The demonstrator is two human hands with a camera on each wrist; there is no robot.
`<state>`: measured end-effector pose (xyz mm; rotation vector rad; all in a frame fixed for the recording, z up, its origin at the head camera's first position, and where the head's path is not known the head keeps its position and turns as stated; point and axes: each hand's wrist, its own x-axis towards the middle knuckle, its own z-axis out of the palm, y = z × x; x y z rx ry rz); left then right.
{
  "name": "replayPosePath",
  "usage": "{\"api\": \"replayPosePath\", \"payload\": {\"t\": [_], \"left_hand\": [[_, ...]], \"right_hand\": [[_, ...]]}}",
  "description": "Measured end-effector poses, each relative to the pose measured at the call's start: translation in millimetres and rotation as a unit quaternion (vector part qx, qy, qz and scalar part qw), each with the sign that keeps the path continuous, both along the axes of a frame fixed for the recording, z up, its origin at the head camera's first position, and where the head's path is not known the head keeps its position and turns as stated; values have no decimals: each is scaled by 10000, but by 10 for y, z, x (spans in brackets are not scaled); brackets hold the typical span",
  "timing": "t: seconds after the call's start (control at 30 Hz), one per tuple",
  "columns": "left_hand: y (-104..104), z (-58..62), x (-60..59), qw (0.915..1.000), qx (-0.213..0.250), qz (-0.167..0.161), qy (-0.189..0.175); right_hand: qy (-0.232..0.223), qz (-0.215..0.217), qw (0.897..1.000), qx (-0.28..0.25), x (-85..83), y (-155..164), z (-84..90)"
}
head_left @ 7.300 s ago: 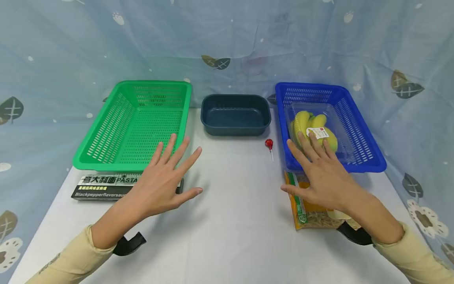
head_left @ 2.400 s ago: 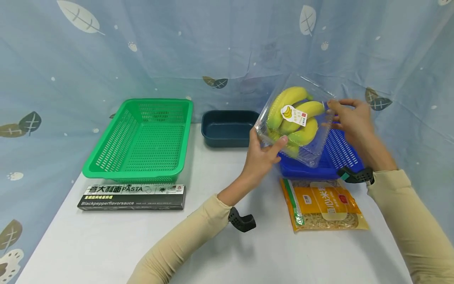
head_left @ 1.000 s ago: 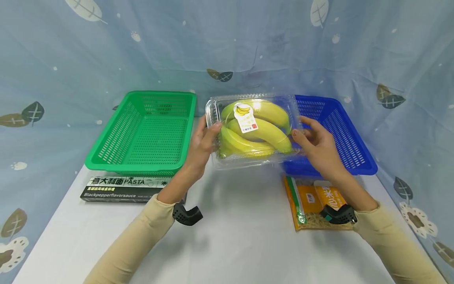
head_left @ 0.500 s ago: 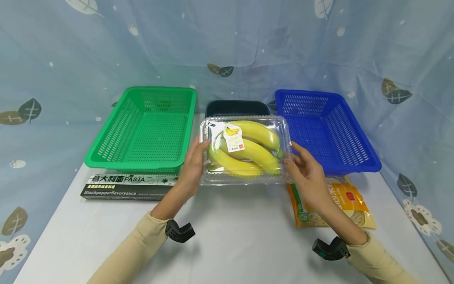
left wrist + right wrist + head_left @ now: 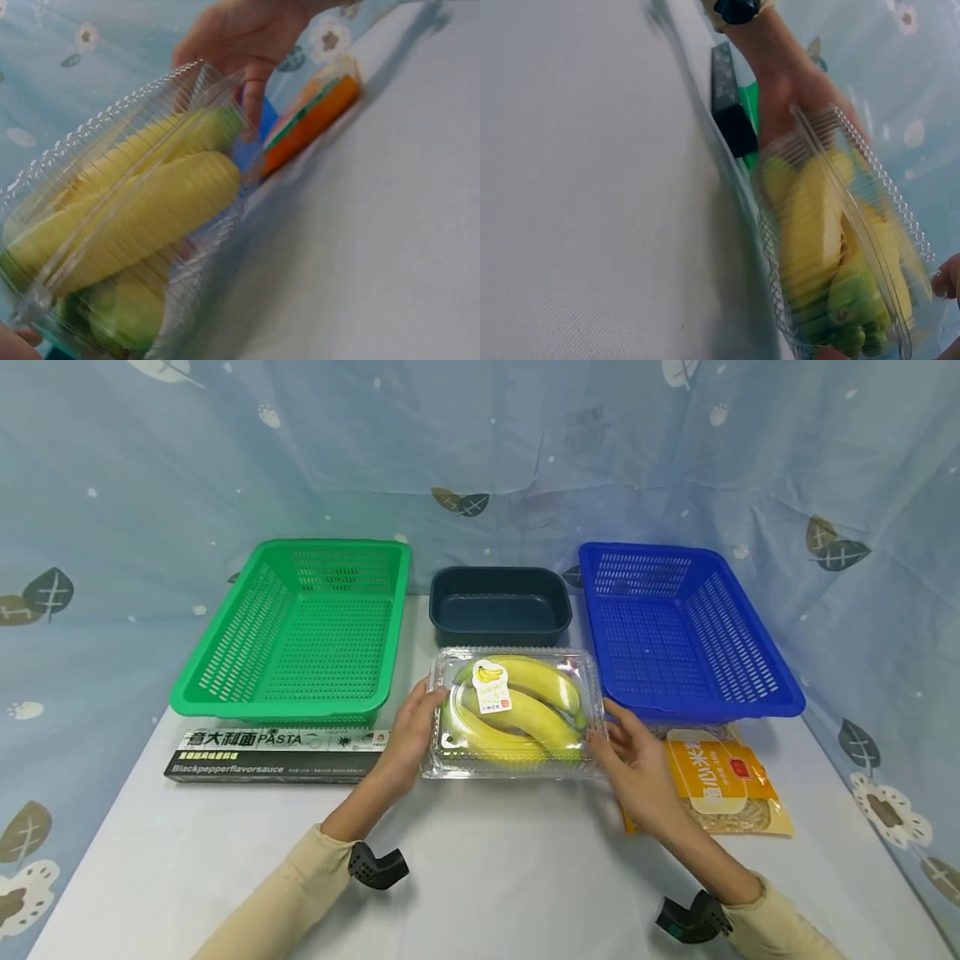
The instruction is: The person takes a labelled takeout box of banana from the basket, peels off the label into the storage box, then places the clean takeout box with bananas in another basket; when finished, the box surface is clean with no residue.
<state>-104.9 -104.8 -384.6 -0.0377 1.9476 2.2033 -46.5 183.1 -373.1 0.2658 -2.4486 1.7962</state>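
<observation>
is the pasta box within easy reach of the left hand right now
Probably yes: the pasta box lies just beside the left hand with nothing between, but that hand holds the banana tray and must let go first.

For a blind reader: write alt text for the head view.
Left hand and right hand hold a clear banana box on a white table, before a green basket, dark tub and blue basket.
</observation>
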Motion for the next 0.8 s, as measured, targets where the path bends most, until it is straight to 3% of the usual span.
{"api": "replayPosePath", "payload": {"t": [0.2,0.33,0.6,0.8], "left_hand": [[46,-87,-140,9984,-411,385,-24],[76,-145,-263,9967,-669,466,-66],[52,-179,-438,9945,-785,635,-292],[62,-185,-514,9944,-639,727,-425]], "right_hand": [[-361,-259,9971,612,-100,-14,-54],[-536,-331,9939,900,-202,-25,-92],[-1000,-274,9927,612,-376,-125,-149],[-1089,-299,9932,293,-344,-115,-161]]}}
